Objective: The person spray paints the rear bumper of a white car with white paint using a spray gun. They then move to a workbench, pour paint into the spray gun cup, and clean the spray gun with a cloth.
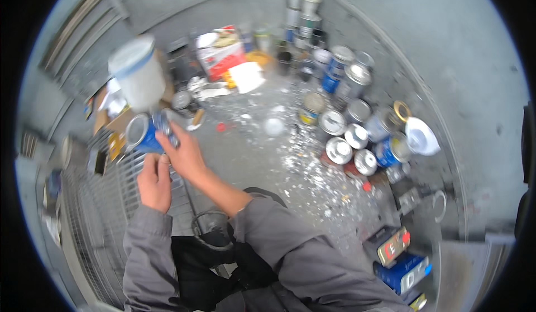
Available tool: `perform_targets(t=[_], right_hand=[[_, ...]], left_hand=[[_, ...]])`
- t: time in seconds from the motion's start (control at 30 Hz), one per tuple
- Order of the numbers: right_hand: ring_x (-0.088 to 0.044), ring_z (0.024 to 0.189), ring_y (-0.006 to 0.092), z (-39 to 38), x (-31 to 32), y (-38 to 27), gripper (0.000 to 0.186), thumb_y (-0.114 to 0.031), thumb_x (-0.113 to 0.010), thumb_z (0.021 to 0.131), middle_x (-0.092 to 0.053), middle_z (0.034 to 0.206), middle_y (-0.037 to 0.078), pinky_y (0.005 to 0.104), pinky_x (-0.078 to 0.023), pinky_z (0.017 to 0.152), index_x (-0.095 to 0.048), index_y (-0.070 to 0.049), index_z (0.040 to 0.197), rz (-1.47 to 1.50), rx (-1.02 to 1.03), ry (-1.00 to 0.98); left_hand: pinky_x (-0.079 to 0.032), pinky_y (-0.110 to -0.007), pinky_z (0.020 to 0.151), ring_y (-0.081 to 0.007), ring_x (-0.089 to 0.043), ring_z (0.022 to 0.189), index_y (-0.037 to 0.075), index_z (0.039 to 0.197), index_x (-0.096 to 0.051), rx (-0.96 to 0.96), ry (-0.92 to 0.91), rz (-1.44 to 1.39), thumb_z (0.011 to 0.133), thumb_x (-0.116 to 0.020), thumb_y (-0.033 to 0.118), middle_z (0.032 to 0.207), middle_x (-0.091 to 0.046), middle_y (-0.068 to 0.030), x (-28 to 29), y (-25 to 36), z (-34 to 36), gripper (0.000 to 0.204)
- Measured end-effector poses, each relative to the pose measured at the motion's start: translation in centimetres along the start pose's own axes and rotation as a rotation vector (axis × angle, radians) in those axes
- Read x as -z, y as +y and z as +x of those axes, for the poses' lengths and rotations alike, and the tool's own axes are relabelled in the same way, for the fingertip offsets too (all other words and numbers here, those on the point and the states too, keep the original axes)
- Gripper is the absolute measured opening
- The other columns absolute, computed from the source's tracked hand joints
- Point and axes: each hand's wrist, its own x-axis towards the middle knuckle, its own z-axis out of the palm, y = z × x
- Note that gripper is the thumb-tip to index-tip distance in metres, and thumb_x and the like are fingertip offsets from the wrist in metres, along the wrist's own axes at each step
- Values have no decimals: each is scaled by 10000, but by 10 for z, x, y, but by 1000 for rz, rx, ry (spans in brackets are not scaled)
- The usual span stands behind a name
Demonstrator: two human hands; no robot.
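My right hand (185, 151) is closed round a silver metal piece (165, 126), its fingertips against a blue cylinder (147, 136) with a pale round rim. Just below, my left hand (154, 184) is closed with its fingers bent and close together near the cylinder's lower end; what it grips, if anything, is hidden. Directly above the cylinder appears a large whitish translucent container (137, 74) with a blue band, narrowing downward. Blur keeps me from telling whether it joins the metal piece.
Under my hands lies a metal grating (106, 200). Paint cans (339, 151) crowd the right side of the spattered grey surface (245, 127). A red and white box (219, 52) stands at the back, a cardboard box (114, 116) at left. Rectangular tins (403, 273) sit lower right.
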Motion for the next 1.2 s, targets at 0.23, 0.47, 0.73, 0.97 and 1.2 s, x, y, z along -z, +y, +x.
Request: perform_targets(t=[0.23, 0.47, 0.73, 0.97, 1.2], right_hand=[[-587, 864, 112, 20, 257, -161, 355, -351, -633, 1107, -653, 967, 24, 305, -495, 783, -618, -8, 1198, 87, 273, 840], [-599, 720, 112, -125, 356, -192, 285, -82, -618, 1063, -574, 1036, 48, 290, -508, 630, -447, -70, 1291, -105, 483, 1349], [-714, 888, 280, -246, 301, -83, 562, -104, -692, 983, -652, 1161, 177, 430, -588, 781, -385, 32, 1434, -528, -14, 1816], [-658, 1110, 546, -289, 251, -96, 852, -339, -772, 912, -635, 1194, 402, 548, -540, 918, -325, 106, 1486, -583, -480, 1632], [-775, 982, 313, -500, 285, -145, 376, -225, -738, 947, -785, 1074, 176, 418, -610, 878, -734, -99, 1300, -959, -541, 1479]], left_hand=[[-575, -477, 828, -361, -739, 917, 51, 1371, -624, -450, -738, 70, 971, -755, 281, 982, -750, -153, -139, 57, -12, 480], [-570, -507, 869, -458, -706, 1054, 141, 1321, -647, -715, -1040, 435, 900, -752, 129, 1065, -745, -242, -293, 28, 65, 434], [-479, -481, 1126, -441, -598, 1327, 65, 1626, -369, -990, -1735, -406, 801, -890, 140, 1475, -583, -268, -305, 121, -59, 979], [-562, -444, 909, -394, -728, 1087, 77, 1480, -543, -875, -1612, -330, 889, -740, 76, 1189, -731, -247, -322, 179, -180, 622], [-535, -320, 738, -105, -648, 796, 33, 1137, -751, -453, -1619, -399, 989, -773, 179, 903, -742, -39, -378, 123, -191, 210]])
